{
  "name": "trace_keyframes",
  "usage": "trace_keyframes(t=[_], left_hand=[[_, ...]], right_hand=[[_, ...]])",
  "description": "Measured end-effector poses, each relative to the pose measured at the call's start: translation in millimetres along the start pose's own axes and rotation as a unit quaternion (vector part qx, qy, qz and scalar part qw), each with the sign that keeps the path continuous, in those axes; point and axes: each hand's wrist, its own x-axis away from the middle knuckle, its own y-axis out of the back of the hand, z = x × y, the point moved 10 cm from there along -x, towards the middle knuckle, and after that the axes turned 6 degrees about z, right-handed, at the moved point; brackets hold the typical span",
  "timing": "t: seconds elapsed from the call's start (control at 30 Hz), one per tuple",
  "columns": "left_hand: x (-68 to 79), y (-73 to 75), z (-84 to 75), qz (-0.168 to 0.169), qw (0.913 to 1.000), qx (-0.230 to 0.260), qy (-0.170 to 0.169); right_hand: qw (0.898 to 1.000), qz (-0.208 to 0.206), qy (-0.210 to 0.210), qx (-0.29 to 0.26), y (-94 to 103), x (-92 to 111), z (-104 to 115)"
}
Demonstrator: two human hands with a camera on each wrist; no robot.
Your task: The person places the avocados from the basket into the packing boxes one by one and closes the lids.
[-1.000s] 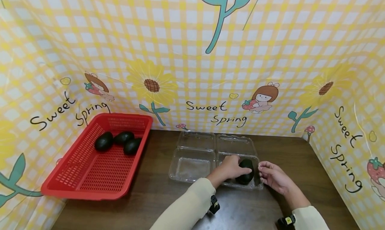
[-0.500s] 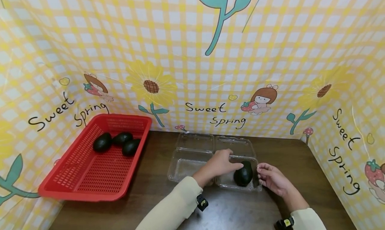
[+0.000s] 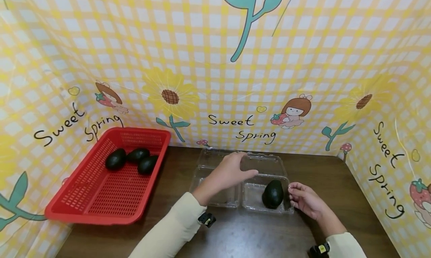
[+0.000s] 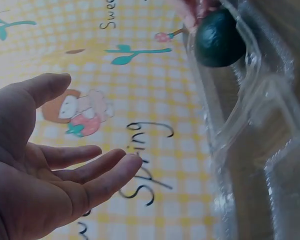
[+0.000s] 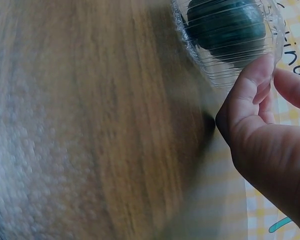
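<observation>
A dark green avocado rests in the front tray of the right-hand clear plastic clamshell box. My right hand pinches that box's right rim between thumb and fingers, as the right wrist view also shows with the avocado behind the ribbed wall. The left hand hovers over the boxes with fingers spread and nothing in it. In the left wrist view the same hand has its thumb well apart from the fingers. A second clear clamshell box lies directly to the left, partly hidden by the left hand.
On the left stands a red perforated plastic basket with three avocados at its far end. The brown wooden table meets a yellow checked cloth that rises at the back and both sides.
My left hand has let go of the avocado in the right-hand box and moved left and away from it, its fingers spreading. The right hand stays at the rim.
</observation>
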Motion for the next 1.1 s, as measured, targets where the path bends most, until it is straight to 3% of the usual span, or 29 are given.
trace_keyframes(t=[0.2,0.47,0.63,0.87,1.1], left_hand=[[13.7,23.0,-0.1,-0.026,0.9996,0.001,-0.005],[34.2,51.1,4.5,-0.059,0.9963,-0.061,-0.002],[50.1,68.9,14.5,-0.077,0.9931,-0.086,-0.019],[65.1,95.2,28.2,-0.101,0.9821,-0.15,-0.054],[80.5,129.4,46.9,-0.129,0.9742,-0.179,-0.045]], right_hand=[[1.0,0.004,0.003,-0.005,-0.3,1,1],[1.0,-0.002,-0.003,-0.005,1.2,0,1],[1.0,0.004,0.0,-0.002,-0.7,1,2],[1.0,-0.007,-0.005,0.0,1.2,0,1],[1.0,-0.007,-0.007,0.003,1.2,0,1]])
